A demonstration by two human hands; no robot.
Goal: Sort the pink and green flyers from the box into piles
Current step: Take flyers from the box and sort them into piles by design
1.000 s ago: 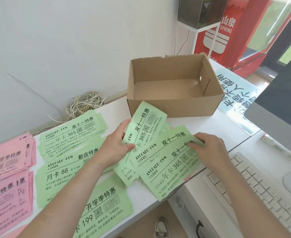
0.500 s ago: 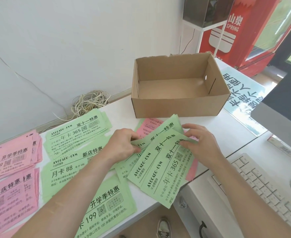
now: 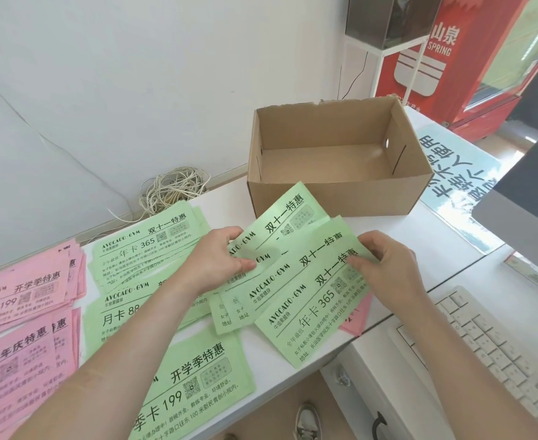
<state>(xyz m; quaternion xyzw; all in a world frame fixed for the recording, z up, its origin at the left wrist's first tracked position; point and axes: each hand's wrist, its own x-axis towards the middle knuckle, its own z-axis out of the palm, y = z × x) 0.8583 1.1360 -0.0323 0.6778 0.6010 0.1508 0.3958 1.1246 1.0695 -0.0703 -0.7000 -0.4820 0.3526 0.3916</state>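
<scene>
My left hand [image 3: 220, 258] pinches the left edge of a fan of green flyers [image 3: 296, 281] in front of the cardboard box [image 3: 331, 198], which looks empty. My right hand [image 3: 385, 265] grips the fan's right edge. A pink flyer [image 3: 353, 322] peeks out from under the fan at the table edge. Green piles lie to the left: a 365 pile [image 3: 147, 242], an 88 pile [image 3: 118, 312] and a 199 pile [image 3: 198, 376]. Pink piles sit at the far left, one at the back [image 3: 23, 290] and one nearer [image 3: 17, 360].
A tangle of cord [image 3: 172, 192] lies by the wall behind the piles. A blue sign [image 3: 458, 185] lies right of the box. A white keyboard [image 3: 499, 354] and a monitor edge [image 3: 521, 198] occupy the lower desk at right. A red cooler [image 3: 445, 58] stands behind.
The fan of green flyers was lowered and folded together half a second ago, showing a pink flyer beneath; now it is spread and lifted again, with both hands still on its edges.
</scene>
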